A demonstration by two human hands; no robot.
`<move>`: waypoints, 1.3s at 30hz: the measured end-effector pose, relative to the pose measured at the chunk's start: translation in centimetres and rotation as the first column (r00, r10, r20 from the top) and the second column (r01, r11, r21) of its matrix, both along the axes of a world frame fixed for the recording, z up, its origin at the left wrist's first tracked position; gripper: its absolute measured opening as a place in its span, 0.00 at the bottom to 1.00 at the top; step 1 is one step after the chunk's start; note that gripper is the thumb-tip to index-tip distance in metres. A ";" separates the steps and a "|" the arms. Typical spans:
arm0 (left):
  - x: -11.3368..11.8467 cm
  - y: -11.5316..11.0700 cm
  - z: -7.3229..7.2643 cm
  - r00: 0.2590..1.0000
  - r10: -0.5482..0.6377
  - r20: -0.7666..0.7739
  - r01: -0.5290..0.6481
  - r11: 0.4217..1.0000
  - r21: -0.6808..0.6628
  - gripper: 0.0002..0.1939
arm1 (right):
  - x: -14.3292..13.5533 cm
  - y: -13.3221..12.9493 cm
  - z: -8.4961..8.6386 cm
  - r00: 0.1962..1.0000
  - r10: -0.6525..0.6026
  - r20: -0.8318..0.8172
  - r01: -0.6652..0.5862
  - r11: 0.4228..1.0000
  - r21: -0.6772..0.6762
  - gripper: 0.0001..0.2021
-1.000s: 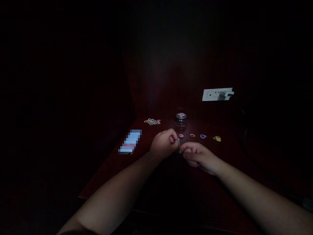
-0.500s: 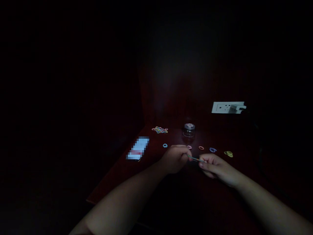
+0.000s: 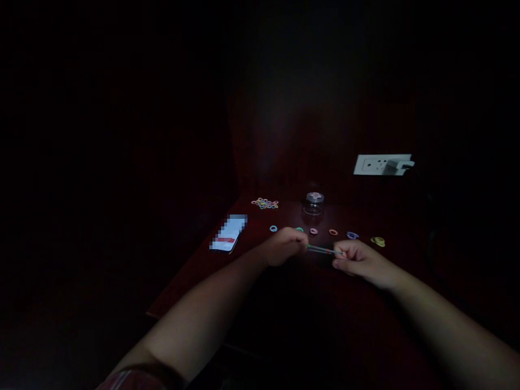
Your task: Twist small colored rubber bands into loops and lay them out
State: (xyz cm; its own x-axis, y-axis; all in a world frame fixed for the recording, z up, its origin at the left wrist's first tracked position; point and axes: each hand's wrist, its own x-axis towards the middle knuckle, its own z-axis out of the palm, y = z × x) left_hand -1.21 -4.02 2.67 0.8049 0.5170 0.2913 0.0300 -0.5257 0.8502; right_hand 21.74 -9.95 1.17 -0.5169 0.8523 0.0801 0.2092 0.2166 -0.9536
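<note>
The room is very dark. The left hand (image 3: pixel 284 246) and the right hand (image 3: pixel 357 258) are both closed into small fists. Each one pinches an end of a thin stretched band (image 3: pixel 323 250). The band runs in a straight line between the two hands, just above the dark red bench (image 3: pixel 195 276). It looks green with a bit of red.

Behind the hands lies a row of little rings on the bench. There is a blue ring (image 3: pixel 273 228) on the left, then a pink ring (image 3: pixel 313 231), an orange ring (image 3: pixel 333 232), a purple ring (image 3: pixel 352 235) and a yellow ring (image 3: pixel 377 241) on the right. The left hand hides part of the row.

Farther back sits a small glass jar (image 3: pixel 313 202). Left of the jar is a little heap of colored rings (image 3: pixel 265 203). A phone (image 3: pixel 228 233) lies flat near the left edge of the bench, well apart from the hands.

On the wall at the right is a white socket (image 3: pixel 376 164) with a plug (image 3: pixel 400 165) in it.

Nothing lies between the hands and the row of rings.
</note>
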 end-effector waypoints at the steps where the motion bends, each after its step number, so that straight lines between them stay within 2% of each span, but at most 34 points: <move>1: 0.1 -0.1 0.0 1.000 0.001 0.013 -0.001 1.000 -0.001 0.12 | -0.2 -0.1 0.0 1.000 0.002 0.003 -0.002 1.000 -0.007 0.22; 5: 0.4 -0.7 0.2 0.999 -0.036 0.003 0.036 0.999 0.004 0.14 | -0.8 -0.3 0.2 0.999 0.006 0.041 -0.006 1.000 0.005 0.22; 8: 0.0 -0.8 0.6 0.995 -0.054 -0.088 0.064 0.991 0.114 0.14 | -0.3 -0.1 0.2 0.997 -0.025 0.069 0.022 0.999 0.033 0.21; 12: -0.6 -0.5 1.0 0.991 0.006 -0.131 0.024 0.974 0.225 0.14 | 0.1 0.1 0.0 0.997 -0.044 0.070 0.041 0.998 0.045 0.19; 15: -0.6 -0.5 0.9 0.988 0.017 -0.156 0.025 0.965 0.261 0.14 | -0.8 -0.2 -0.2 0.998 -0.022 0.052 0.021 1.000 0.019 0.19; 19: -0.1 -1.0 0.7 0.984 -0.031 -0.173 0.093 0.928 0.361 0.11 | -2.0 -0.6 -0.5 1.000 0.007 0.010 -0.006 0.999 -0.033 0.19; 22: 0.2 -1.3 0.7 0.986 -0.004 -0.167 0.074 0.908 0.412 0.07 | -2.0 -0.5 -0.7 0.993 -0.056 -0.103 0.050 0.997 -0.062 0.17; 25: 0.2 -1.4 0.6 0.985 0.012 -0.173 0.066 0.898 0.436 0.05 | -1.9 -0.4 -0.7 0.941 -0.093 -0.326 0.067 0.994 -0.090 0.13; 28: 0.3 -1.3 0.4 0.982 0.037 -0.184 0.062 0.862 0.503 0.14 | -2.4 -0.5 -0.5 0.886 -0.099 -0.454 0.026 0.986 -0.164 0.09; 35: 0.8 -1.5 -0.3 0.983 0.157 -0.092 -0.064 0.771 0.634 0.35 | -2.8 -0.7 0.2 0.783 -0.167 -0.600 0.034 0.973 -0.227 0.06; 39: 1.1 -1.4 -0.4 0.963 0.258 -0.083 -0.130 0.709 0.693 0.38 | -3.0 -1.2 0.6 0.764 -0.109 -0.636 -0.053 0.972 -0.229 0.08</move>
State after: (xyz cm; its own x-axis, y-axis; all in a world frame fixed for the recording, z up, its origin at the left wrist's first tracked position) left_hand -0.12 -5.46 2.23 0.7767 0.3831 0.5000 0.2991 -0.9229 0.2425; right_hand 18.71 -11.11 1.77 -0.3881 0.9013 0.1926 -0.4651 -0.0112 -0.8852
